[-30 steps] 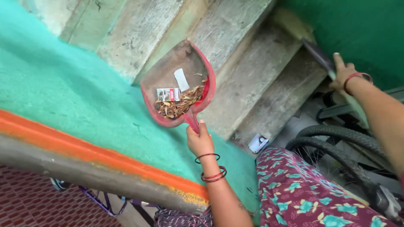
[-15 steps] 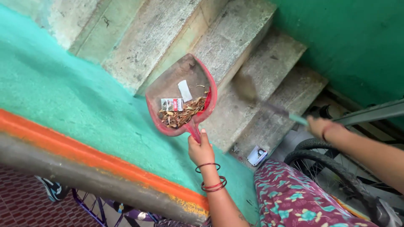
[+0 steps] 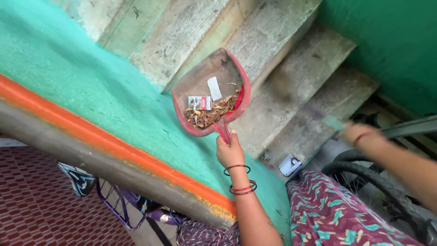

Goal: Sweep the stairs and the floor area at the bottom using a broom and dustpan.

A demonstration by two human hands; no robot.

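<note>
a red dustpan (image 3: 214, 93) is held up by its handle in the left hand (image 3: 230, 152), over concrete stairs (image 3: 291, 68). dry leaves (image 3: 211, 115), a small flat packet (image 3: 200, 102) and a white paper slip (image 3: 214, 88) are seen inside the pan. a broom (image 3: 314, 109), motion-blurred, is gripped in the right hand (image 3: 359, 133) beside a green wall (image 3: 391, 41). a bicycle tyre (image 3: 378, 182) is seen at lower right, a small white item (image 3: 290, 164) at the stair foot.

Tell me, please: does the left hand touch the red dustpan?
Touching. The head view shows the left hand closed around the handle of the red dustpan, with the thumb lying along the handle and no gap visible.
</note>
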